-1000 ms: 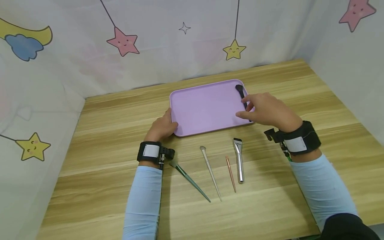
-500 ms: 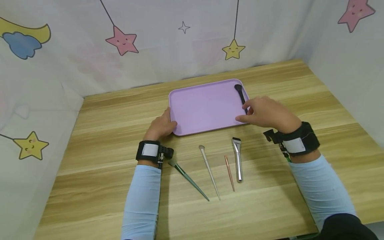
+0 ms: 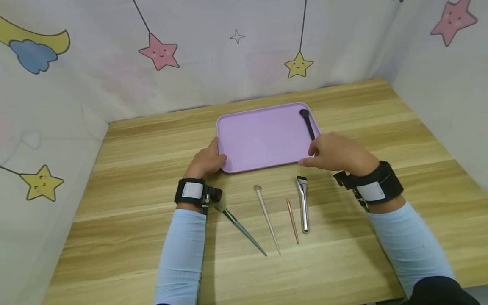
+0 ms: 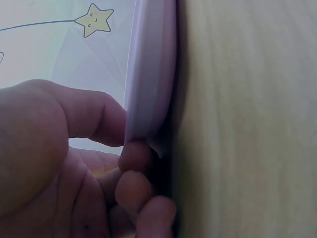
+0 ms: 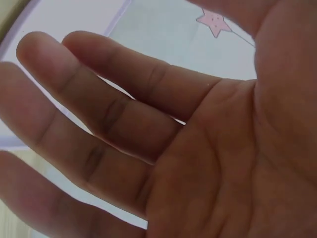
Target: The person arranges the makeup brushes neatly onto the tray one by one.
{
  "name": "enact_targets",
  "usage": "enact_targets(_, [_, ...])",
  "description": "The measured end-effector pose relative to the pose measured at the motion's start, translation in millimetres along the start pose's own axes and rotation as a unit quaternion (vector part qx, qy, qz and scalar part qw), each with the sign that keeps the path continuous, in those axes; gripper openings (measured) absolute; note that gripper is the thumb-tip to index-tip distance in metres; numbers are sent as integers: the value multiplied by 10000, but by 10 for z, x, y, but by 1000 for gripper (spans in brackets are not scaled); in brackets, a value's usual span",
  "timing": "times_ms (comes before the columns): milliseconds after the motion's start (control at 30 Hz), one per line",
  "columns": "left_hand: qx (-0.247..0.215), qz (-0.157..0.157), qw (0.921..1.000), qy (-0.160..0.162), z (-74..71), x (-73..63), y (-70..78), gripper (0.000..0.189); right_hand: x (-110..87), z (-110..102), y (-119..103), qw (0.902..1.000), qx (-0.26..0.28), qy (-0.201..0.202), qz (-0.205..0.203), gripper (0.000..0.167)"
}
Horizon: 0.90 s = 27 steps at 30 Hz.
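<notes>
My left hand [image 3: 205, 161] grips the near left edge of a purple tray [image 3: 263, 135]. In the left wrist view its thumb touches the tray rim [image 4: 148, 74] and its fingertips are curled at the tray's underside. A black makeup brush [image 3: 306, 123] lies along the tray's right side, bristles at the far end. My right hand [image 3: 337, 153] is over the tray's near right corner and hides the brush's lower handle. The right wrist view shows its fingers [image 5: 114, 114] loosely extended and spread, with nothing held; whether they touch the tray is unclear.
On the wooden table [image 3: 133, 237], in front of the tray, lie a green makeup brush [image 3: 242, 228], a pale thin brush [image 3: 267, 218], a small copper brush [image 3: 292, 221] and a silver flat brush [image 3: 303, 205]. A printed curtain [image 3: 213, 67] hangs behind the table.
My right hand has come nearer, from over the black brush's handle down to the tray's near right corner. My left hand keeps its hold on the tray.
</notes>
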<state>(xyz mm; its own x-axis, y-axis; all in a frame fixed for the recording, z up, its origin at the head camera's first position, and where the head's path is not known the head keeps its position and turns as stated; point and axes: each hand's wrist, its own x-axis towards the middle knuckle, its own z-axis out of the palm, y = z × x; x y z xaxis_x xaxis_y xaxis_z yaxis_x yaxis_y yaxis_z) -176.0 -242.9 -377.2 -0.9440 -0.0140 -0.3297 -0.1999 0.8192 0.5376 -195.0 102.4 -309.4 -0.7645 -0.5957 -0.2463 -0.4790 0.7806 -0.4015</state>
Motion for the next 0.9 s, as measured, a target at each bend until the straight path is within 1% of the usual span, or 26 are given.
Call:
enact_targets(167, [58,-3,10000,26,5,5,5,80,-13,52,-36,9996,13,-265,-8,36])
enact_targets(367, [3,-9,10000,5,8,9,-2,80,-27,95,-94,9987,-225,-459,-27,33])
enact_targets(467, [-24,-21,10000,-16,7,3,-1,80,-24,119,-104,9981,-247,-569,-25,32])
enact_targets(700, [-29,24,10000,-17,-3,10,-13,80,-18,139,-126,9974,-196,-700,16,29])
enact_targets(900, [-36,-32,10000,-66,-5,8,-20,80,-18,160,-152,9968,-203,-764,-124,27])
